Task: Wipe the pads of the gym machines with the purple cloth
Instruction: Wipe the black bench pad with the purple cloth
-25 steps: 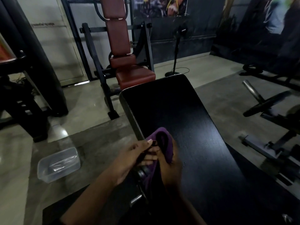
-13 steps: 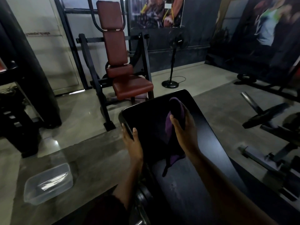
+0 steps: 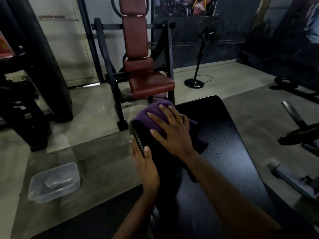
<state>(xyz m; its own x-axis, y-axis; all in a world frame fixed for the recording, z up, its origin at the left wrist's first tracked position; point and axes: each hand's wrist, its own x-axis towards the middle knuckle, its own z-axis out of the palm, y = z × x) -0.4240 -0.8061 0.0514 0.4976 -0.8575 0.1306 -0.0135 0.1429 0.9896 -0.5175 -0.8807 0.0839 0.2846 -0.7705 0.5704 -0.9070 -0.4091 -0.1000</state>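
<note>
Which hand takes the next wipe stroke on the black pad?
Likely right: right hand lies flat on the purple cloth at the far corner of the black pad; left hand grips its edge.

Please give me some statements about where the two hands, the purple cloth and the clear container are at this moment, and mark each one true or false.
1. The right hand presses flat on the purple cloth. True.
2. The left hand holds the left edge of the black pad. True.
3. The purple cloth is bunched up inside the left hand. False: it lies on the pad's far left corner, under the right hand.
4. The plastic container stands on the black pad. False: it stands on the floor, left of the pad.
</note>
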